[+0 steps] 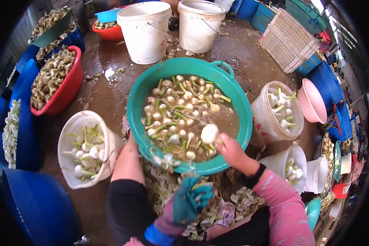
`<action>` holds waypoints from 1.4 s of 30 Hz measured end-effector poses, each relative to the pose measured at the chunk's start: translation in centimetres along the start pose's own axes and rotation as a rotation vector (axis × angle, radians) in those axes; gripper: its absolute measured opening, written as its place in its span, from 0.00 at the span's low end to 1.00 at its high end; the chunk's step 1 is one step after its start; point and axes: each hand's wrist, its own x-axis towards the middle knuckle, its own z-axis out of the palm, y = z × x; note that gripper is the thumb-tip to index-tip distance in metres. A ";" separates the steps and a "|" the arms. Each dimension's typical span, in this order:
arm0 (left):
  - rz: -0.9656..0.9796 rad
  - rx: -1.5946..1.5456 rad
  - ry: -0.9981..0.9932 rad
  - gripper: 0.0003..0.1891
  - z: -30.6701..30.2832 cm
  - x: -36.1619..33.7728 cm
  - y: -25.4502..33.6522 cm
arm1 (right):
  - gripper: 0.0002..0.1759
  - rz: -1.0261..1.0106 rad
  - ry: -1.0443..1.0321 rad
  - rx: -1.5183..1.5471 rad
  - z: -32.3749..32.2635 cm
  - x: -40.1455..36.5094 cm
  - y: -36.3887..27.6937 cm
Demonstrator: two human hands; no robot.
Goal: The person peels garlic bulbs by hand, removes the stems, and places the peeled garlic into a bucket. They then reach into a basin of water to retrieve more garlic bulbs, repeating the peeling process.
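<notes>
My right hand [233,152] is bare and closed around the stem of a white garlic bulb [209,133]. The bulb is above the near right part of a green tub [244,119]. Many garlic bulbs with short green stems [176,119] float in the tub's murky water. Below the tub's near rim, my left hand [192,199] wears a teal glove. Its fingers are loosely bent and apart, and I see nothing held in them. Loose garlic skins [168,162] hang at the near rim, close above the glove.
White buckets of peeled garlic stand left [110,143] and right [256,117]. Two tall white buckets [145,39] are beyond the tub. A red basin [76,82] of unpeeled bulbs sits far left, near blue tubs [41,209]. Garlic peelings [244,205] litter the floor between my legs.
</notes>
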 end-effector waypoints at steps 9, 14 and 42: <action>0.255 0.533 -0.237 0.25 1.1 -3.4 -4.1 | 0.14 -0.307 0.129 0.151 -5.1 -14.0 -8.7; 0.456 0.959 -0.175 0.21 2.3 -7.4 -6.9 | 0.12 -0.224 0.155 0.017 -5.3 -18.7 -11.3; 0.678 1.479 -0.309 0.17 -0.6 -6.0 -3.6 | 0.14 -0.273 0.008 0.028 -2.9 -19.2 -8.9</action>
